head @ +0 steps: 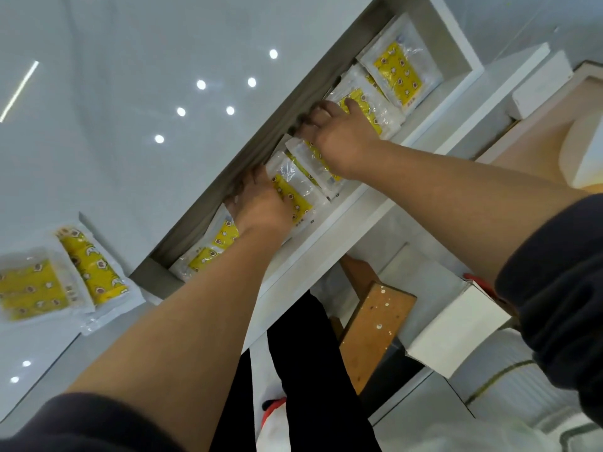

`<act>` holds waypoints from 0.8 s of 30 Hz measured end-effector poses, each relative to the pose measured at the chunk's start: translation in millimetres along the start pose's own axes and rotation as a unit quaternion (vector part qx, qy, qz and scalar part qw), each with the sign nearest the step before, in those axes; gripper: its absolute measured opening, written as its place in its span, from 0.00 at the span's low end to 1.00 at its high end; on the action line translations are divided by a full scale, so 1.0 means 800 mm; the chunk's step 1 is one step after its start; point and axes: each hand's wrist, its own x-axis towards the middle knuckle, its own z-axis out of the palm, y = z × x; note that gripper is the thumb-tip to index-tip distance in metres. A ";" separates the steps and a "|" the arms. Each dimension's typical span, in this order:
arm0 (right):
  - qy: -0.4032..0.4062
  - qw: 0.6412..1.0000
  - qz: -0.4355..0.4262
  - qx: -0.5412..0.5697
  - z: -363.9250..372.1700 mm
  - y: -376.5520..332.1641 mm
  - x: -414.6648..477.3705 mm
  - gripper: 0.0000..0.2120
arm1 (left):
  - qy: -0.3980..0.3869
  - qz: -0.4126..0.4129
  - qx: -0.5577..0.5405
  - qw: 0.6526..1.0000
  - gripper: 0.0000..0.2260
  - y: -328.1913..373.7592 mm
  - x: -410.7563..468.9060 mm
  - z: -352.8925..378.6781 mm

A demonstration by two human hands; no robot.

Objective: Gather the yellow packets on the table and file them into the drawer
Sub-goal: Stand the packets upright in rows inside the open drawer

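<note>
Fingers (315, 117) of the right hand (339, 135) curl over the top edges of the filed packets (398, 73), yellow-printed pouches of clear plastic film. The thumb presses on one yellow face, so this hand grips part of the row. Fingers (243, 190) of the left hand (261, 207) reach down behind neighbouring pouches towards the grey back wall. Their tips are blurred and shadowed, so whether they grasp or merely press cannot be told.

Risks, as judged:
- The slick film may let the leaning row slide flat once the hands let go.
- Crowding may crease pouches or leave edges standing proud, which could catch when the drawer is closed.
- The pair on the table could be overlooked.

The long white open drawer (368, 197) holds a single overlapping row of these pouches, leaning on one another along its whole length. Two loose packets (32, 288) of the same kind lie overlapped on the glossy pale table (130, 109), near the drawer's left end and well apart from both hands.
</note>
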 end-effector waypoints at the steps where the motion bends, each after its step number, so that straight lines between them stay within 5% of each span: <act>1: -0.002 1.000 0.005 -0.003 0.000 -0.001 -0.001 0.36 | -0.001 -0.008 0.002 1.000 0.31 -0.002 -0.001 0.000; 6: -0.035 0.999 0.015 -0.008 -0.004 -0.007 -0.005 0.38 | -0.022 -0.005 -0.007 1.000 0.30 -0.004 -0.002 -0.008; 11: 0.027 0.992 0.065 0.103 -0.004 -0.029 -0.021 0.36 | -0.036 0.004 -0.034 0.999 0.31 -0.010 -0.018 -0.018; 16: 0.096 0.958 0.107 0.249 -0.019 -0.081 -0.076 0.21 | 0.005 0.048 -0.150 0.988 0.20 -0.038 -0.084 -0.064; 24: 0.067 0.857 0.184 0.476 -0.061 -0.207 -0.127 0.12 | 0.083 0.019 -0.184 0.979 0.06 -0.127 -0.145 -0.119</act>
